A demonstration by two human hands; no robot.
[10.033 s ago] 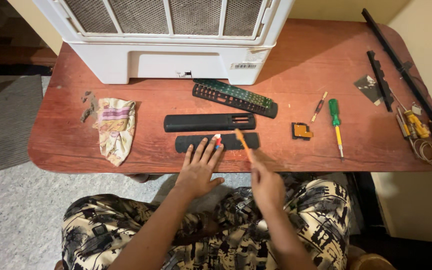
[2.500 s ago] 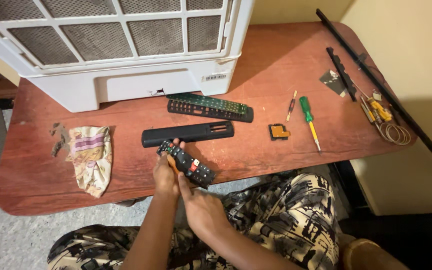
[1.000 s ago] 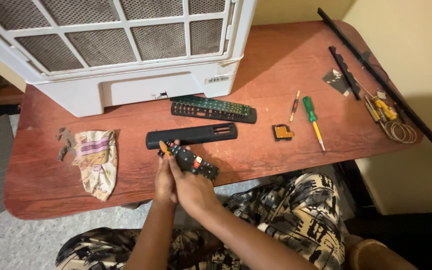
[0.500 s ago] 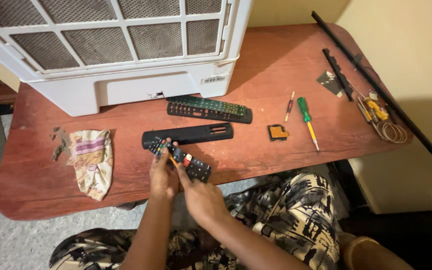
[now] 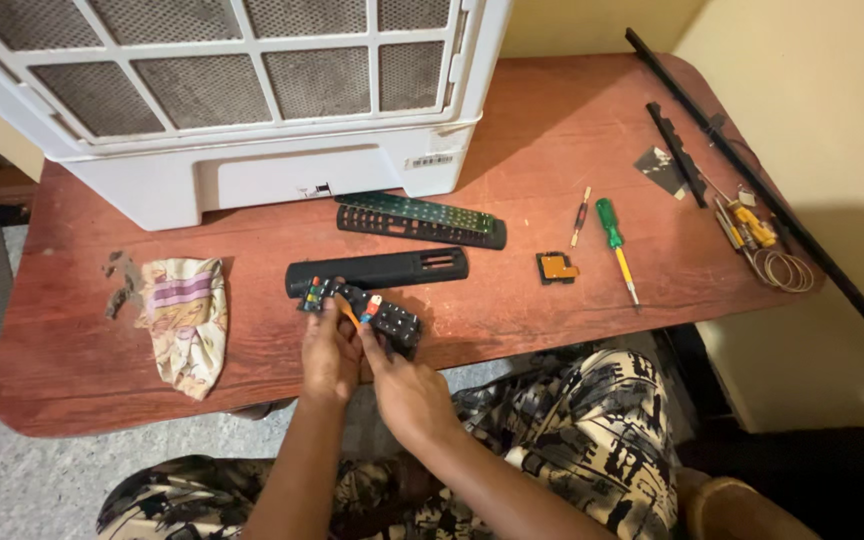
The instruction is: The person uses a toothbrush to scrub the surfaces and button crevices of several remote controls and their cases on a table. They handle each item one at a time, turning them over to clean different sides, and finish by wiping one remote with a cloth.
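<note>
Left hand (image 5: 330,352): its grip wraps the left end of the button pad (image 5: 360,310), low middle of the frame, just above the tabletop (image 5: 512,330).
Right hand (image 5: 407,392): fingers pinch the pad from below; a small orange tool (image 5: 349,312) lies across it.
Nearby: black shell (image 5: 377,271) just above.
Do it well: hold the pad flat and go slowly, I think.
</note>
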